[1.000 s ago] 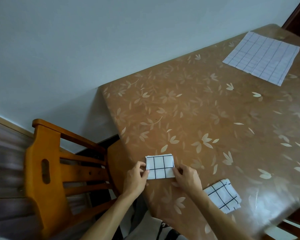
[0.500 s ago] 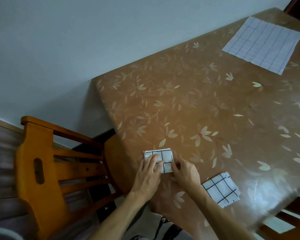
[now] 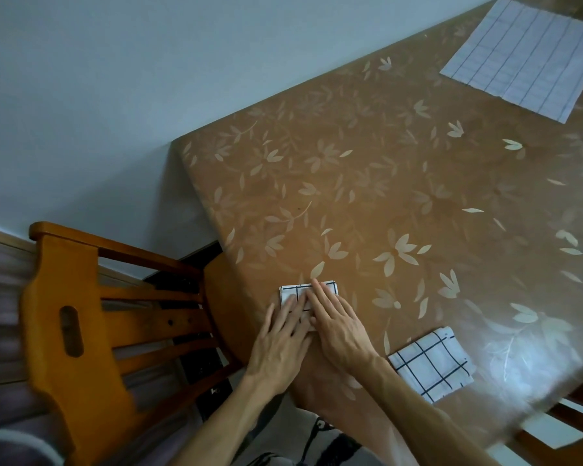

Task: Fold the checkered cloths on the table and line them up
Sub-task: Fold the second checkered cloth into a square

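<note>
A small folded white cloth with a dark check (image 3: 292, 292) lies near the table's left edge. My left hand (image 3: 280, 344) and my right hand (image 3: 337, 326) both lie flat on it with straight fingers, pressing it down and hiding most of it. A second folded checkered cloth (image 3: 431, 366) rests to the right, near the table's front edge, untouched. A larger unfolded cloth with thin blue lines (image 3: 522, 57) is spread flat at the far right corner.
The table (image 3: 401, 196) carries a brown cover with pale leaf prints and stands against a white wall. An orange wooden chair (image 3: 81, 324) stands close to the table's left side. Another wooden chair part shows at the lower right.
My hands went from pinching the small cloth's sides to lying flat on top of it. The right hand slid over the cloth beside the left. The cloth stayed in place.
</note>
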